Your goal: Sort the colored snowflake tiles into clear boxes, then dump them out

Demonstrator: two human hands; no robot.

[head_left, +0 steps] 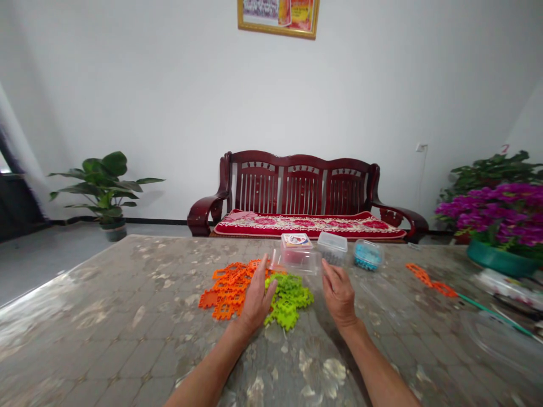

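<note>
Between my two hands is a clear plastic container point(302, 263), held up above the table by its ends. My left hand point(257, 297) is at its left end, fingers fairly straight and thumb apart. My right hand point(338, 291) is at its right end, fingers bent and partly hidden from view. Under and beside my left hand lies a pile of orange toothed plastic building pieces point(227, 288). Lime green pieces of the same kind point(288, 302) are heaped between my forearms, just below the container.
Behind the container stand a box with a picture lid point(296, 240), a clear lidded box point(333, 243) and a tub of blue pieces point(367, 257). Joined orange pieces point(430, 281) with a teal stick lie right. A flower pot point(500, 257) stands at the right edge.
</note>
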